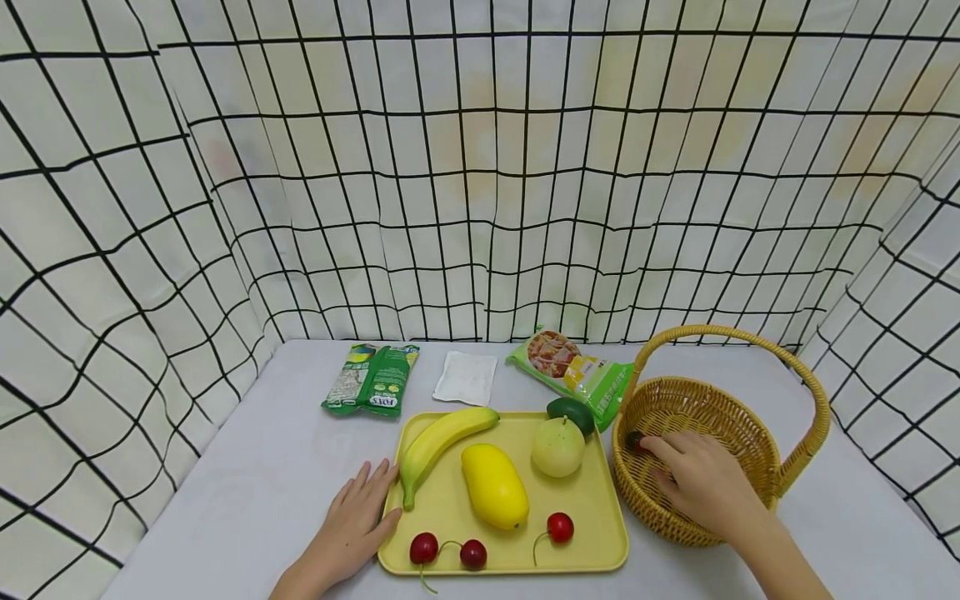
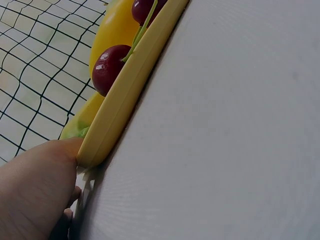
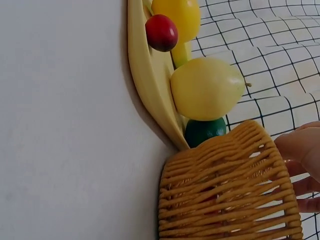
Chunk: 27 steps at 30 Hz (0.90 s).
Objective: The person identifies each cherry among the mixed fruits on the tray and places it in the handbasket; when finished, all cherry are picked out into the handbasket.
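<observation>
My left hand (image 1: 352,521) lies with fingers extended beside the left edge of a yellow tray (image 1: 592,542), its thumb touching the rim. On the tray are a banana (image 1: 442,442), a yellow mango-like fruit (image 1: 495,487), a pale green round fruit (image 1: 557,447), a dark green fruit (image 1: 572,412) and several red cherries (image 1: 560,527). Over at the right, my right hand (image 1: 701,483) reaches into a wicker basket (image 1: 750,433). A dark red cherry (image 1: 635,440) sits at the tip of its index finger, by the basket's left wall; the thumb is apart from it.
Behind the tray lie a green snack packet (image 1: 372,381), a small white packet (image 1: 465,377) and a green-and-white food bag (image 1: 573,375). The basket's tall handle (image 1: 720,332) arches over its opening. Grid-patterned white cloth (image 1: 487,192) surrounds the white table (image 1: 247,483).
</observation>
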{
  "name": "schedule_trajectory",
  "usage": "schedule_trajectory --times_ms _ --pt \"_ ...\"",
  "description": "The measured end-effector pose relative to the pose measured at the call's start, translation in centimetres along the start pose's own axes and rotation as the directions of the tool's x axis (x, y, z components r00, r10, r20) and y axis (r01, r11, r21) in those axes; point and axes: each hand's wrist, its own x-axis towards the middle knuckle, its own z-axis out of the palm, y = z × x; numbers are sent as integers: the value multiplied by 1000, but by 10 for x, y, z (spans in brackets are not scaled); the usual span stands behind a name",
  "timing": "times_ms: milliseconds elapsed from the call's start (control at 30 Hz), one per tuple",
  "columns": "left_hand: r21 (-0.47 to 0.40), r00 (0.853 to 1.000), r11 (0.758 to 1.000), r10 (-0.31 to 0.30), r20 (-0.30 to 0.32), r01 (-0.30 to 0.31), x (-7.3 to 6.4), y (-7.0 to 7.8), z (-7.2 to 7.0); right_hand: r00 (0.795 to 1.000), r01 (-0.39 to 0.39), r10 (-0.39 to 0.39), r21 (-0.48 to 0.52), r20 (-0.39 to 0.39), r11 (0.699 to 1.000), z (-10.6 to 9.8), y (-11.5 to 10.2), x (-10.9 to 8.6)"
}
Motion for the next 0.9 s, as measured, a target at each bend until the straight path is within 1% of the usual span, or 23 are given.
schedule_trajectory --times_ms 167,367,600,667,833,900 --pt "3 1000 1000 1 2 -1 0 0 0 999 37 -37 10 -28 999 1 -4 5" --pt "3 1000 1000 3 -1 -3 0 -1 0 995 84 -83 15 -47 996 0 -12 16" --pt "7 1000 1000 4 -4 -4 1 -1 1 978 180 -176 25 -108 983 1 -24 29" --pt "5 1000 1000 7 -5 -7 0 -1 1 976 195 -191 26 -108 981 2 -29 32" --pt "5 1000 1000 9 -5 -9 0 -1 1 978 201 -198 41 -67 979 4 -41 35" --pt "4 1000 1000 8 -3 -8 0 -1 1 976 214 -210 53 -60 976 5 -46 37"
